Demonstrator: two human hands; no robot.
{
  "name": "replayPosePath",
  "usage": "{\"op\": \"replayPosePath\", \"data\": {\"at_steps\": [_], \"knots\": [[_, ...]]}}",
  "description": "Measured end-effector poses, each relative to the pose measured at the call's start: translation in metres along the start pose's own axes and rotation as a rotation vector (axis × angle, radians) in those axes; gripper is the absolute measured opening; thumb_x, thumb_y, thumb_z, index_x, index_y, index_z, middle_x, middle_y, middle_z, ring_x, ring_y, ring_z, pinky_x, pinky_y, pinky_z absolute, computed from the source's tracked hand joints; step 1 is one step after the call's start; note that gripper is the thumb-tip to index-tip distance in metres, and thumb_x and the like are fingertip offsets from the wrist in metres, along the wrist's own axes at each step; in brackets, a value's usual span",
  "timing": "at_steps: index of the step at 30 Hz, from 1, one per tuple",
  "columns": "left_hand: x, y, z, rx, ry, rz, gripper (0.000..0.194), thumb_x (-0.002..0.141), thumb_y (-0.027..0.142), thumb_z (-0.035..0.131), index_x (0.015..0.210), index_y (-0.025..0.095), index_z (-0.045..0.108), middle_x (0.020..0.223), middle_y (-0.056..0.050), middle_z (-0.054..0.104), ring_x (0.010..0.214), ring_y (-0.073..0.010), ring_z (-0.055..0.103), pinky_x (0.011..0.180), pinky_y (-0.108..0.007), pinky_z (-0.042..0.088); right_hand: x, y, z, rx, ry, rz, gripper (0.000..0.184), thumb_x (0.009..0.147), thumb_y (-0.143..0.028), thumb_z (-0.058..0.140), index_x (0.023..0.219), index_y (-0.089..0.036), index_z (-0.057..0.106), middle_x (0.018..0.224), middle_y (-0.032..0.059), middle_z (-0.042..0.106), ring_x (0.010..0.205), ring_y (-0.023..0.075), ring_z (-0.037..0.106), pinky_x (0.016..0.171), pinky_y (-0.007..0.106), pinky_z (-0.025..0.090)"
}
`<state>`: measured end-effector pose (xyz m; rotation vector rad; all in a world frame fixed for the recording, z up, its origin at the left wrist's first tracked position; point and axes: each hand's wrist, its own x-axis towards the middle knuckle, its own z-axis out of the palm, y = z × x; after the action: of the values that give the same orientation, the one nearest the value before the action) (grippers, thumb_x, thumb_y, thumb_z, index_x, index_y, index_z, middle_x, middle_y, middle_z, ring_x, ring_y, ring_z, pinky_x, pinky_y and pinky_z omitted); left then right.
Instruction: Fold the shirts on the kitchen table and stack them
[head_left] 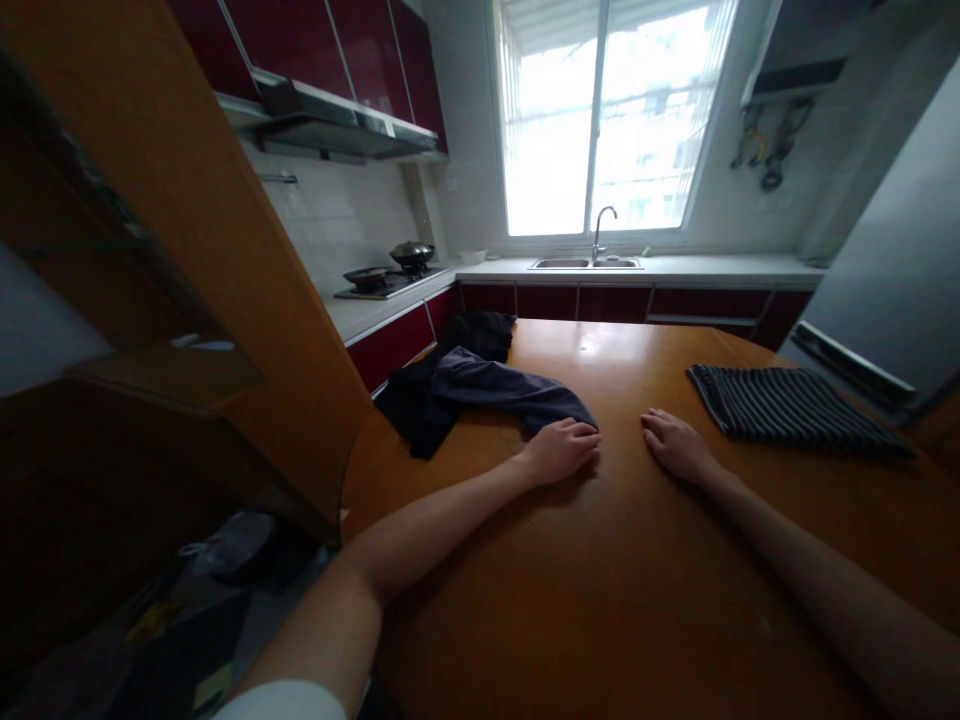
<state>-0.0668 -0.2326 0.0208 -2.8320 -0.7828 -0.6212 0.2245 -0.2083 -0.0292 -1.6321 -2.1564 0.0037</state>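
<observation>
My left hand [562, 449] rests on the wooden table [600, 580], fingers curled, at the near end of a dark blue garment [502, 392] whose edge touches its fingertips. I cannot see whether the fingers pinch the cloth. My right hand [675, 443] lies flat on the bare table with its fingers stretched out, holding nothing. A folded black-and-grey striped cloth [787, 408] sits to the right of that hand, a short gap away. A black garment [450, 375] lies bunched under and behind the blue one at the table's left edge.
A wooden cabinet panel [187, 230] rises close on the left. Behind the table runs a white counter with red cupboards, a stove with pans [390, 272] and a sink with a tap [592, 258] under a window. A grey fridge [892, 290] stands at the right.
</observation>
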Motion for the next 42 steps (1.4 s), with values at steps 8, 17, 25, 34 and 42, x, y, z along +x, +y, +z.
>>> {"op": "replayPosePath", "data": {"at_steps": [8, 17, 25, 34, 42], "knots": [[-0.010, -0.055, -0.015, 0.051, 0.372, -0.463, 0.028, 0.101, 0.022, 0.049, 0.123, 0.021, 0.066, 0.126, -0.008, 0.066, 0.120, -0.0237, 0.057, 0.103, -0.039, 0.041, -0.001, -0.002, -0.003, 0.000, -0.006, -0.005, 0.044, 0.096, -0.030, 0.045, 0.128, -0.009, 0.067, 0.144, 0.0200, 0.055, 0.136, 0.0318, 0.050, 0.114, 0.045, 0.037], [-0.061, -0.150, -0.063, 0.383, 0.506, -1.127, 0.048, 0.096, 0.032, 0.055, 0.141, 0.016, 0.051, 0.150, -0.020, 0.044, 0.141, -0.0353, 0.035, 0.113, -0.053, 0.028, 0.000, -0.004, -0.003, 0.004, 0.002, -0.003, 0.040, 0.095, -0.027, 0.048, 0.127, -0.013, 0.067, 0.144, 0.0181, 0.057, 0.136, 0.0308, 0.050, 0.113, 0.046, 0.039], [-0.067, -0.166, -0.076, 0.259, 0.349, -1.139, 0.035, 0.094, 0.018, 0.055, 0.129, 0.020, 0.061, 0.118, -0.012, 0.071, 0.115, -0.0286, 0.062, 0.104, -0.041, 0.038, 0.001, -0.003, 0.000, 0.016, 0.018, -0.006, 0.041, 0.093, -0.028, 0.049, 0.126, -0.013, 0.069, 0.141, 0.0180, 0.059, 0.135, 0.0315, 0.051, 0.114, 0.046, 0.038], [-0.003, -0.032, -0.038, 0.202, 0.148, -0.286, 0.025, 0.095, 0.016, 0.057, 0.118, 0.023, 0.065, 0.104, -0.005, 0.072, 0.103, -0.0236, 0.061, 0.088, -0.036, 0.043, 0.004, 0.003, 0.002, 0.189, 0.079, 0.068, 0.039, 0.091, -0.033, 0.049, 0.118, -0.017, 0.072, 0.135, 0.0151, 0.064, 0.128, 0.0305, 0.057, 0.110, 0.045, 0.042], [-0.005, 0.049, -0.024, 0.019, -0.001, 0.232, 0.030, 0.098, 0.024, 0.053, 0.127, 0.021, 0.062, 0.120, -0.007, 0.070, 0.109, -0.0214, 0.063, 0.091, -0.036, 0.045, 0.006, -0.007, -0.010, 0.675, 0.269, 0.174, 0.042, 0.095, -0.044, 0.045, 0.114, -0.017, 0.071, 0.116, 0.0144, 0.074, 0.109, 0.0271, 0.068, 0.098, 0.044, 0.051]]}}
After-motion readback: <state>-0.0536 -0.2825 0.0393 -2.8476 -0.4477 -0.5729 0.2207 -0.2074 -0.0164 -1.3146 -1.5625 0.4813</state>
